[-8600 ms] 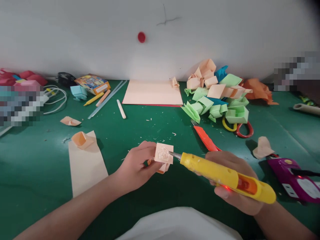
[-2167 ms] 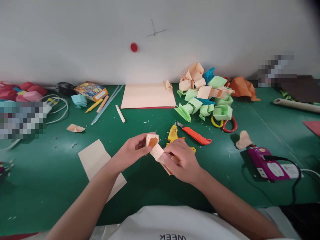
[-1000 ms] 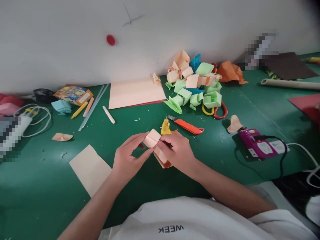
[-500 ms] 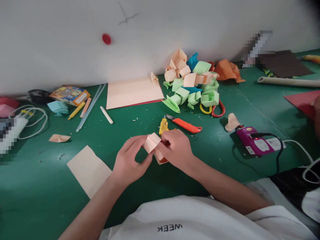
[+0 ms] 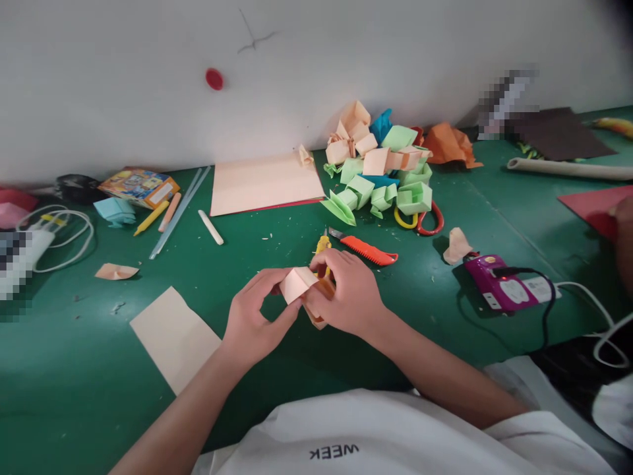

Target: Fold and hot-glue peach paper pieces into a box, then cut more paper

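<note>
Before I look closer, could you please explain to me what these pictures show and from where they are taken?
There is no machine: a person works with two bare hands. One camera, worn on the head, takes every picture, looking forward and down. The left hand and right hand hold folded pieces of peach paper. Just beyond, on the green tabletop, lie a partly hidden yellow plastic glue gun and an orange-red knife with a metal blade. Behind them is a heap of green, peach and blue folded paper.

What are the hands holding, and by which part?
Folded peach paper: left hand pinches its left side, right hand grips its right; exact contact there is hidden.
</note>
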### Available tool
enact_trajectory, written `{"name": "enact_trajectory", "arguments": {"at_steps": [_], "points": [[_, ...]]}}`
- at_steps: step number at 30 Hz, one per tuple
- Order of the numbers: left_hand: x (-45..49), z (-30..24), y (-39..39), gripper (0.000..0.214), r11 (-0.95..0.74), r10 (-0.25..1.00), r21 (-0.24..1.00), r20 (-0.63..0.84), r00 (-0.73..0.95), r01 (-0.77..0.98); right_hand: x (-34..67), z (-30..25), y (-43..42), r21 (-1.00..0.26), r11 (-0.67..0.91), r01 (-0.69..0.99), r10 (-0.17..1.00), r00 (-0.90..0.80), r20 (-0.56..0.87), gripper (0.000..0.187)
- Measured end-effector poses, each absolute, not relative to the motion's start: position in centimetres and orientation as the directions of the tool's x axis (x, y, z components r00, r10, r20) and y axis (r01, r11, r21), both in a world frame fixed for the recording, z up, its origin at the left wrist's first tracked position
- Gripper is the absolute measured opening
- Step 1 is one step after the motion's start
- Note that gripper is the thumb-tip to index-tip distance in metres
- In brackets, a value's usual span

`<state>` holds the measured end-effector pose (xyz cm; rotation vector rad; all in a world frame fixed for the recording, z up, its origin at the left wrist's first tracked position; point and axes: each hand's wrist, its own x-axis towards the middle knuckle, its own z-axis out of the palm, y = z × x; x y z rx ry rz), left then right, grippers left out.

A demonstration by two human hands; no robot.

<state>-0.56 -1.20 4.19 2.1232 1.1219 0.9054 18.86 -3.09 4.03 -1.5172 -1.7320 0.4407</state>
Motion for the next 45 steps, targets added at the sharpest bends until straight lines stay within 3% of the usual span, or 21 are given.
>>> {"name": "enact_trajectory", "arguments": {"at_steps": [3, 13, 25, 31, 38, 45], "points": [[-0.5, 4.4, -1.3, 0.023, -0.518, 0.833, 0.727, 0.311, 0.457, 0.451, 19.1, 3.9, -3.0, -0.713, 0.285, 0.641, 0.942, -0.052, 0.330, 0.032], [-0.8, 4.3, -1.3, 0.031, -0.579, 0.779, 0.740, 0.377, 0.501, 0.343, 19.1, 3.1, -2.8, -0.629, 0.374, 0.681, 0.906, -0.124, 0.405, 0.025], [-0.7, 3.7, -1.4, 0.029, -0.396, 0.883, 0.844, 0.242, 0.403, 0.361, 19.7, 3.1, -2.7, -0.651, 0.513, 0.560, 0.838, -0.163, 0.520, 0.033], [-0.6, 3.9, -1.7, 0.028, -0.453, 0.864, 0.823, 0.310, 0.396, 0.343, 19.5, 3.2, -2.6, -0.658, 0.521, 0.544, 0.829, -0.139, 0.541, 0.030], [-0.6, 3.1, -1.7, 0.037, -0.357, 0.907, 0.886, 0.253, 0.335, 0.297, 19.5, 3.5, -2.7, -0.678, 0.520, 0.519, 0.834, -0.140, 0.533, 0.023], [-0.6, 3.4, -2.1, 0.035, -0.383, 0.896, 0.862, 0.260, 0.359, 0.331, 19.4, 3.3, -2.9, -0.713, 0.446, 0.542, 0.866, -0.058, 0.497, 0.018]]}}
